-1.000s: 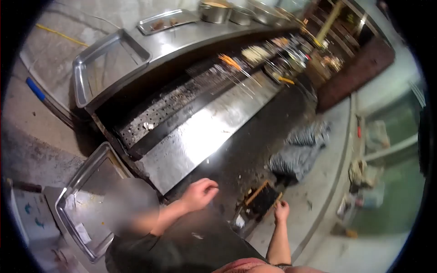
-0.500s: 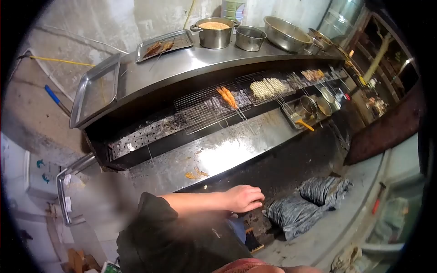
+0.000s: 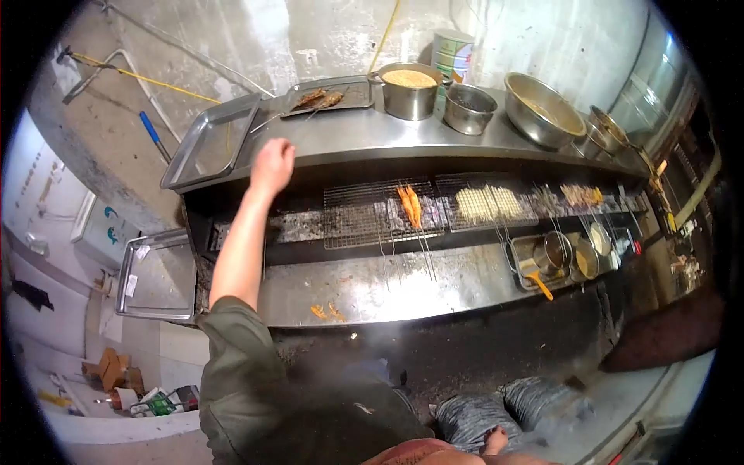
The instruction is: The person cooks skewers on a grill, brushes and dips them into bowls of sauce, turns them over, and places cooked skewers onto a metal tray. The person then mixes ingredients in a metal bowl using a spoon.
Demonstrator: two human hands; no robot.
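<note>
Head view: left hand [image 3: 273,165] over the left end of the grill [image 3: 306,252], fingers bent, can't tell if closed on anything; wire rack [image 3: 350,217] right of it on the grill, orange skewers [image 3: 409,206] on top; right hand [image 3: 494,440] low by grey bags [image 3: 474,418], finger state unclear.

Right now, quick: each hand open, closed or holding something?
Left hand: loosely closed, nothing visible in it.
Right hand: partly hidden, cannot be told.

A stained, patchy grey wall [image 3: 325,39] stands behind a long, shiny steel counter [image 3: 349,139].
</note>
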